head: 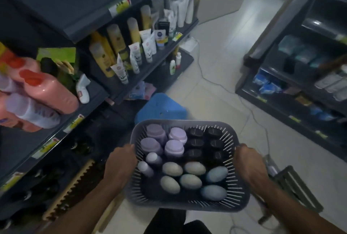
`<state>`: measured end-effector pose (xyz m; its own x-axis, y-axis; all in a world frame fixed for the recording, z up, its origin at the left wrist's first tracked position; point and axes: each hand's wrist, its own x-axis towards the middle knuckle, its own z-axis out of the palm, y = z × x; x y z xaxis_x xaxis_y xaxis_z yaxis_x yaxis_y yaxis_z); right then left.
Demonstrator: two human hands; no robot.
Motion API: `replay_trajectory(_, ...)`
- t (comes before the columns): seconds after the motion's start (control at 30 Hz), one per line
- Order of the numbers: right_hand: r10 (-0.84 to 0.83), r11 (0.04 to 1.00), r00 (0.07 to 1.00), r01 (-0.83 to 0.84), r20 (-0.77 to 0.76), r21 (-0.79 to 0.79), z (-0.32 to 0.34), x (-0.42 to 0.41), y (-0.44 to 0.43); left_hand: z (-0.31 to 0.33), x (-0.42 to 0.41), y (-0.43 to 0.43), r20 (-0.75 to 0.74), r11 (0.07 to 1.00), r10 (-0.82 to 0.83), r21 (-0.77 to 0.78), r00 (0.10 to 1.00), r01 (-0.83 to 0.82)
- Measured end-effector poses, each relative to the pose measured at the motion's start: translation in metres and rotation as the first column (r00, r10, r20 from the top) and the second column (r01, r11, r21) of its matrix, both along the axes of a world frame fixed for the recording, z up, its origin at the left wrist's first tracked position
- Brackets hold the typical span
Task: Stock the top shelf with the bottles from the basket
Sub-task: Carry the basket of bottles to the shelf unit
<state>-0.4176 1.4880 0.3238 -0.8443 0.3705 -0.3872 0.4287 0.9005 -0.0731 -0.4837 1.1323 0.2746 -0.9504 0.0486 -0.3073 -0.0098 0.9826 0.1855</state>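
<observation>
I hold a grey slatted basket in front of me, above the floor. My left hand grips its left rim and my right hand grips its right rim. Inside stand several bottles seen from above: purple-capped bottles at the back left, black bottles at the back right, grey and blue oval-topped bottles at the front. The dark top shelf of the rack on my left looks bare.
Lower shelves on the left carry pink bottles, yellow bottles and white tubes. A blue container sits on the floor beyond the basket. A second dark shelf rack stands right. Cables cross the white floor.
</observation>
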Motion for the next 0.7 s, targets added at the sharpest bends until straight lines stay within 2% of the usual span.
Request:
replay_trajectory(0.1,0.025,1.0,1.0,-0.025,0.013,-0.018,-0.004,-0.072,0.017,-0.004,-0.029,0.014,-0.004,0.994,0.105,0.031,0.994,-0.105)
replay_trajectory(0.23,0.233,0.972,0.972,-0.234,-0.013,-0.019,-0.021,-0.164,0.031,-0.012,-0.06,0.023,-0.015,0.963,0.267,0.044,0.963,-0.267)
replay_trajectory(0.33,0.337,0.941,0.941,-0.338,-0.012,-0.033,-0.027,-0.232,0.027,-0.014,-0.077,0.033,0.058,0.892,0.45,0.025,0.891,-0.452)
replay_trajectory(0.4,0.439,0.898,0.898,-0.438,0.019,-0.033,-0.037,-0.276,0.021,-0.018,-0.089,0.038,0.068,0.854,0.516,0.031,0.854,-0.519)
replay_trajectory(0.53,0.536,0.843,0.842,-0.53,0.059,-0.091,-0.058,-0.346,0.004,-0.02,-0.106,0.048,0.079,0.7,0.706,0.076,0.704,-0.71)
replay_trajectory(0.7,0.603,0.792,0.797,-0.593,0.032,-0.143,-0.084,-0.408,-0.016,-0.032,-0.126,0.054,0.101,0.632,0.77,0.02,0.631,-0.775)
